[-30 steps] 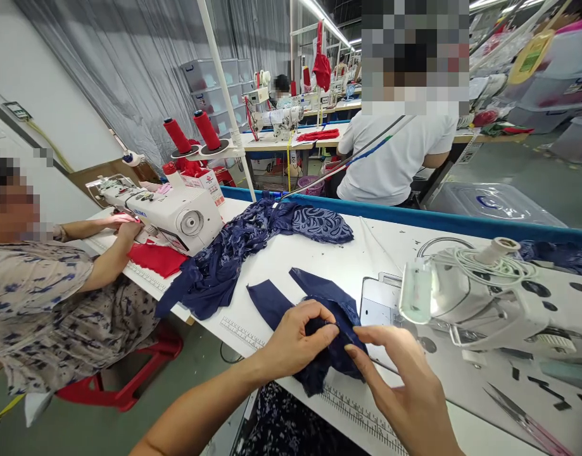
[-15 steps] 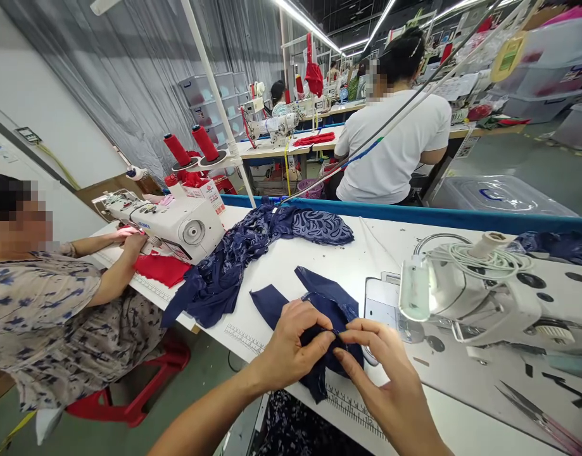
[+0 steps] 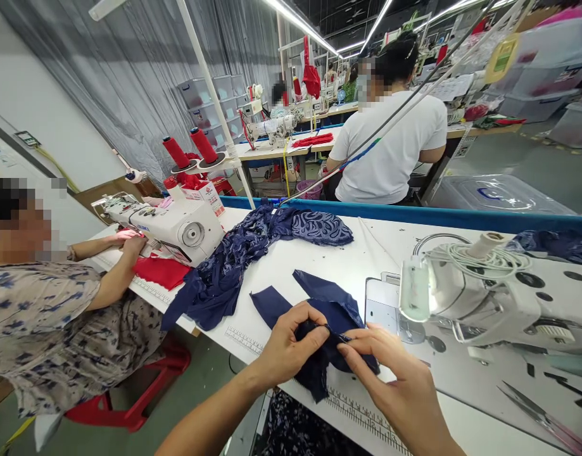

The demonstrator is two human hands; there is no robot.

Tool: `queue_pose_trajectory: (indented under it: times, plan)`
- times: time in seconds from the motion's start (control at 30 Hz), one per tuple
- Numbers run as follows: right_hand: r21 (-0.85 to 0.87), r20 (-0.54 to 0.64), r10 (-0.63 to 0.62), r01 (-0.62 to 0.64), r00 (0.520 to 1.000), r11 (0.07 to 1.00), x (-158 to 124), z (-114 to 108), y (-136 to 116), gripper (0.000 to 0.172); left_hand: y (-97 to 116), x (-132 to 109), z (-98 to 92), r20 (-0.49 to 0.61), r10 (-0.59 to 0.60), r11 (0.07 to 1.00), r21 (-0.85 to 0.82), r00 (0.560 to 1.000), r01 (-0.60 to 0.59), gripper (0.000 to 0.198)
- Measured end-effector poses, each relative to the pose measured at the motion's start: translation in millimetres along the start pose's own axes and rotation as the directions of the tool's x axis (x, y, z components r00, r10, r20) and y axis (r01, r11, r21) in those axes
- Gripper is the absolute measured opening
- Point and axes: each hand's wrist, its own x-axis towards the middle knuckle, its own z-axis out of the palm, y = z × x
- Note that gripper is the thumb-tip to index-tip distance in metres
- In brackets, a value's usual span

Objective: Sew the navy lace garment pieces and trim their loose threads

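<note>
A navy fabric piece (image 3: 326, 310) is held up at its edge, just over the white table near its front. My left hand (image 3: 293, 342) pinches that edge between thumb and forefinger. Close beside it, my right hand (image 3: 385, 361) pinches the same edge with thumb and fingertips. Parts of the cloth hang below the hands and trail back over the tabletop, and the fingers hide some of the edge. To the right of my hands stands a white sewing machine (image 3: 490, 297) with its lamp lit.
A pile of navy patterned fabric (image 3: 243, 247) lies at the back left. Scissors (image 3: 537, 411) rest at the right, by small black strips (image 3: 563, 383). A co-worker (image 3: 48, 316) sews red cloth (image 3: 162, 271) at the left. Another person (image 3: 390, 145) sits beyond the table.
My right hand has shifted slightly right and down along the edge, so the gap between the hands is wider. More of the fabric's edge shows between the fingers.
</note>
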Motion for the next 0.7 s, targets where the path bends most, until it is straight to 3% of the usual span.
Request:
queue_pose_trajectory:
  times: [0.07,0.13,0.2,0.27,0.33,0.37,0.47,0.53,0.57,0.63,0.7]
  plan:
    - [-0.057,-0.053,-0.030,0.027,0.998,0.998,1.1,5.2,-2.3,0.018,-8.7,-3.4,4.1,-0.037,-0.062,0.997,-0.052,0.997,0.060,0.017]
    - [-0.056,-0.039,0.021,-0.023,0.999,0.998,5.6,15.9,-4.7,0.013,-22.7,-6.1,5.3,-0.087,-0.123,0.990,-0.078,0.989,0.116,0.018]
    - [0.004,0.055,0.099,-0.099,0.994,0.995,15.4,30.2,-10.7,0.010,-34.5,-7.5,-2.0,-0.156,-0.129,0.991,-0.004,0.979,0.130,0.018]
    - [0.068,0.171,0.089,-0.102,0.981,0.992,31.2,43.7,-24.2,0.011,-32.4,-7.8,-20.8,-0.232,-0.030,0.977,0.198,0.972,0.077,0.016]
    - [0.131,0.234,0.077,-0.110,0.969,0.985,50.9,51.4,-45.7,0.017,-8.7,-6.7,-48.4,-0.232,0.039,0.962,0.273,0.972,0.027,0.012]
    - [0.171,0.251,0.076,-0.122,0.965,0.978,60.7,52.2,-58.2,0.017,10.6,-5.4,-62.8,-0.187,0.128,0.908,0.417,0.974,-0.039,0.012]
    - [0.393,0.322,0.081,-0.211,0.943,0.895,79.1,41.9,-88.8,0.018,75.2,4.6,-89.1,-0.074,0.390,0.614,0.764,0.918,-0.199,0.014]
    - [0.591,0.440,0.164,-0.423,0.883,0.687,76.3,28.1,-90.0,0.030,96.9,19.3,-79.9,0.021,0.456,0.511,0.812,0.890,-0.281,0.016]
    - [0.602,0.482,0.232,-0.512,0.845,0.613,69.9,20.4,-82.3,0.036,95.3,29.2,-66.2,0.090,0.395,0.522,0.797,0.914,-0.304,0.018]
    - [0.475,0.442,0.430,-0.612,0.788,0.632,49.5,5.0,-52.8,0.041,68.2,51.4,-25.1,0.221,0.188,0.631,0.720,0.957,-0.290,0.021]
    - [0.349,0.389,0.533,-0.656,0.751,0.669,23.8,-10.0,-13.6,0.036,22.3,70.0,24.3,0.295,0.010,0.755,0.625,0.955,-0.201,0.018]
